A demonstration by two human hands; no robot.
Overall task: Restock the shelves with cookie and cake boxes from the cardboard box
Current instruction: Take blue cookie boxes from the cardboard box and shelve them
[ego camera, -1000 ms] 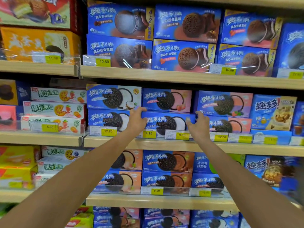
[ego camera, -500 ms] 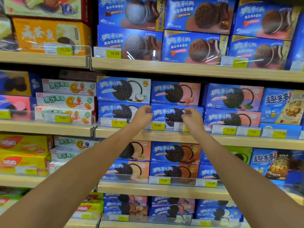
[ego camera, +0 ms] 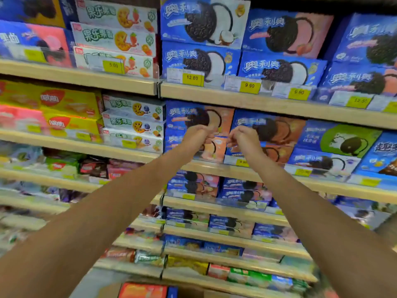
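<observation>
Both my hands are in the air in front of the shelves, empty. My left hand (ego camera: 196,134) and my right hand (ego camera: 242,137) are close together with fingers loosely curled downward, in front of the blue-and-orange cookie boxes (ego camera: 268,127). One shelf above, apart from my hands, a blue cookie box with a white cream picture (ego camera: 281,70) lies behind a 9.90 price tag. At the bottom edge is a corner of the cardboard box (ego camera: 107,291) with an orange box (ego camera: 141,290) in it.
Several wooden shelves (ego camera: 257,104) run across the view, filled with blue cookie boxes. To the left are white fruit-cookie boxes (ego camera: 116,39) and yellow boxes (ego camera: 71,102). Yellow price tags (ego camera: 192,78) line the shelf edges. Lower shelves are blurred.
Both hands have let go of the blue cookie box on the shelf and drawn back and down, closer together. The view has tilted downward, bringing the cardboard box into sight.
</observation>
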